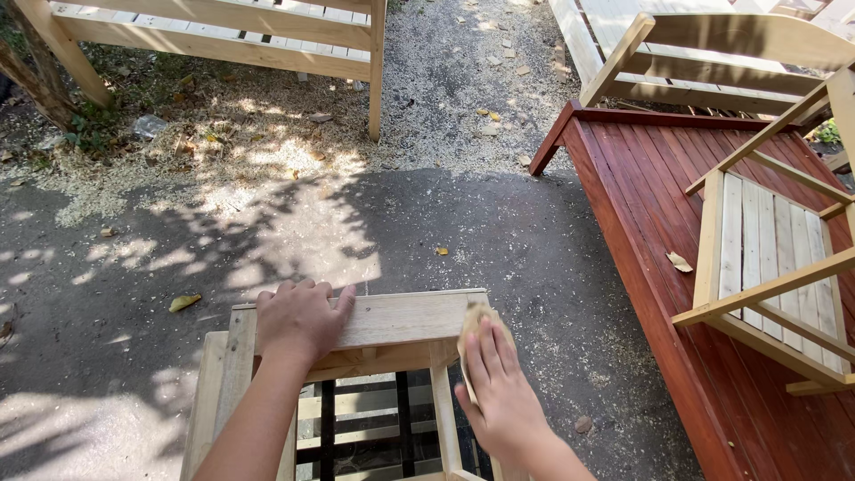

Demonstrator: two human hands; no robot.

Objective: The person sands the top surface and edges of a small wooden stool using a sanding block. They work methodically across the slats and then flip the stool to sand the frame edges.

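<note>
An unfinished pale wooden chair frame (401,319) stands below me on the dark ground. My left hand (298,319) lies flat on its top rail, fingers curled over the far edge. At the rail's right corner my right hand (494,383) presses a tan sheet of sandpaper (475,315) against the wood. The sheet is mostly hidden under my fingers.
A red-stained slatted bench (659,205) lies to the right, with a bare wooden chair (766,258) resting on it. More unpainted wooden furniture (223,31) stands at the back left and back right. Sawdust and dry leaves (184,302) are scattered over the ground.
</note>
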